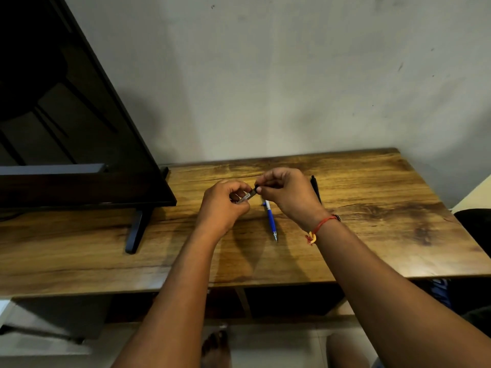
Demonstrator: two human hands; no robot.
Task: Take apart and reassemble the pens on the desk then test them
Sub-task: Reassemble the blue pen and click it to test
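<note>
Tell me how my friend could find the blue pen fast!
Start at the wooden desk beside the dark screen. Near its middle the left hand and right hand grip a grey pen together, and the blue pen lies flat on the wood just beneath them. It alone is bright blue and white; its neighbour on the wood is a black pen.

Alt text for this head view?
Both hands hold one pen over a wooden desk: the left hand grips its silvery barrel, the right hand pinches its dark end. A blue pen and a black pen lie on it; a dark screen stands at left.
</note>
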